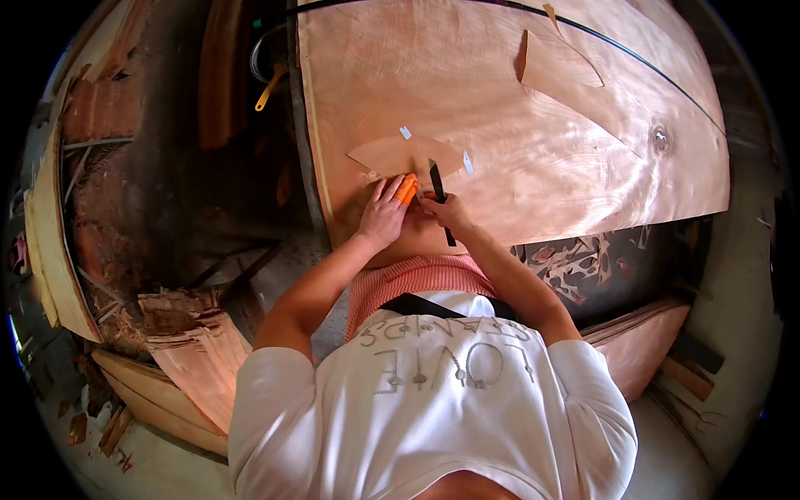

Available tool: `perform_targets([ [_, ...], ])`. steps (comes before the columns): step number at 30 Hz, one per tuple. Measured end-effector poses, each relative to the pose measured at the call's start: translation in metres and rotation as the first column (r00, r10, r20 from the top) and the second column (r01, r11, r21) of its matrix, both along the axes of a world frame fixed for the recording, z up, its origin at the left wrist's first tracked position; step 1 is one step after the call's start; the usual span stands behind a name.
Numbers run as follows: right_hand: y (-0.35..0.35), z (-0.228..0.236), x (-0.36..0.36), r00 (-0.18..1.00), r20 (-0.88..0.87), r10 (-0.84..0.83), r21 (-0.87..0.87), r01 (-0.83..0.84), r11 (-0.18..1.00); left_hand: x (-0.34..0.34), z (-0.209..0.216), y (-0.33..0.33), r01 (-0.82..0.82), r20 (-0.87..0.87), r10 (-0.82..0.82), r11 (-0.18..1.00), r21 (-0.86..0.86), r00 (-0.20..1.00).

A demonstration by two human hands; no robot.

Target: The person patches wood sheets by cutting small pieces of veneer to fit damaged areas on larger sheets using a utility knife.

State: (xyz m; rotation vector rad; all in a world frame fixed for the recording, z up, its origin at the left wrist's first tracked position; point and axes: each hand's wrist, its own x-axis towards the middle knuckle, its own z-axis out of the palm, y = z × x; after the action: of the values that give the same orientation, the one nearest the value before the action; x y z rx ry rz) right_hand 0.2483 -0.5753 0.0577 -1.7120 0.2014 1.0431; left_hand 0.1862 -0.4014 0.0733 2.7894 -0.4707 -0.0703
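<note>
No packages or signs showed; the only label-like marks were two small pale tape pieces (pixel 405 132) on the veneer patch (pixel 406 155), one at its upper edge and one at its right tip. The patch was a leaf-shaped, tan piece lying flat on the big veneer sheet (pixel 533 158), which covered the bench.

The left hand (pixel 382 215) lay on the sheet just below the patch's lower left edge, fingers closed around an orange tool (pixel 406 189) whose tip pointed up toward the patch and almost touched it. What kind of tool it was could not be made out. The right hand (pixel 450 212) sat just beside the left, pinched shut on a slim black blade (pixel 437 183). The blade stood nearly upright in the view, its upper end resting on the lower right part of the patch, its lower end sticking out below the fingers.

A larger curved flap (pixel 557 71) of veneer lifted from the sheet further up and to the right, near a dark knot (pixel 660 138). A thin black cable (pixel 633 58) arched across the sheet's top. A yellow handle (pixel 268 90) lay in shadow left of the sheet. Stacked veneer scraps (pixel 187 346) lay on the floor at lower left. The fingertips of both hands were partly hidden by the tools, and the rim was dark.
</note>
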Motion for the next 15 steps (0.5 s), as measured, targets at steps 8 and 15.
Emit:
perform_targets([
  [8,-0.033,0.03,0.068,0.812,0.11,0.573,-0.229,-0.541,0.81,0.002,0.007,-0.004,0.004,-0.073,0.003,0.996,0.094,0.997],
  [15,0.003,0.041,0.043,0.982,0.076,0.172,0.044,-0.176,0.983,0.007,0.003,0.048,-0.266,0.099,0.287,0.947,-0.18,0.953],
])
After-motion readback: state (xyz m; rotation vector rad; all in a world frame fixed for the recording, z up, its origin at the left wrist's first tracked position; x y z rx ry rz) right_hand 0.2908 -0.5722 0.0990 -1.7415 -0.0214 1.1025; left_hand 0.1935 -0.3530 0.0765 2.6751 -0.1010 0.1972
